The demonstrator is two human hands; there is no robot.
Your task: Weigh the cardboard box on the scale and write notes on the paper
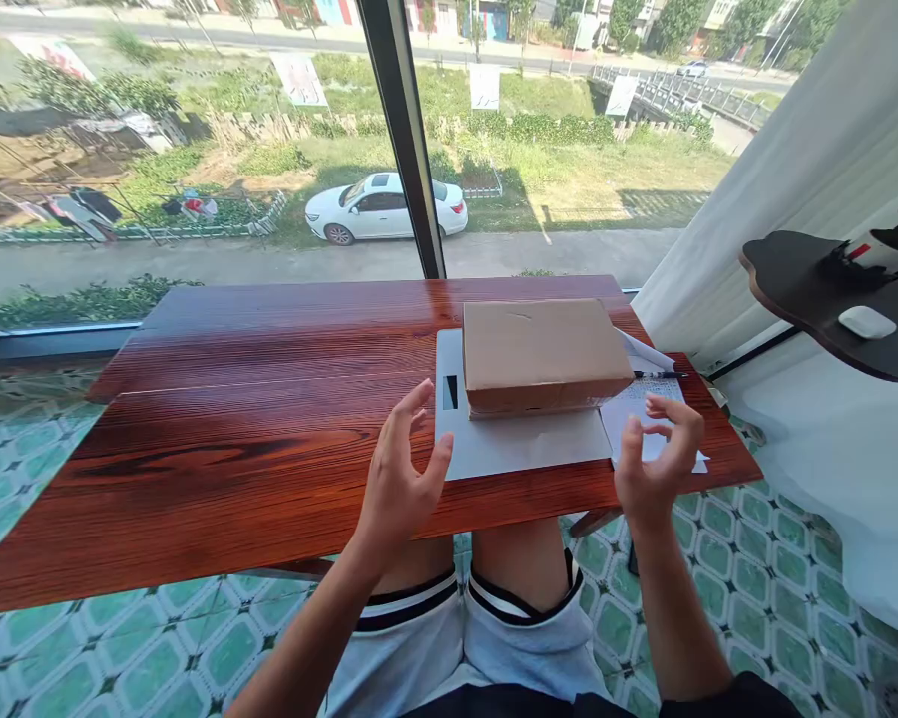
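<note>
Both hands, left point(400, 479) and right point(655, 459), hover empty, grip released, near cardboard box point(543, 354).

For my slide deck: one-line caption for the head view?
Both hands, left hand and right hand, open before a cardboard box on a wooden table.

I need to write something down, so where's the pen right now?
In the head view the pen lies on the papers at the table's right side, just right of the cardboard box, beyond the right hand.

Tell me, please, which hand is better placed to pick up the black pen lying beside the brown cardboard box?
Probably the right hand: it hovers open, just in front of the black pen. The left hand is on the brown cardboard box's far side.
</note>
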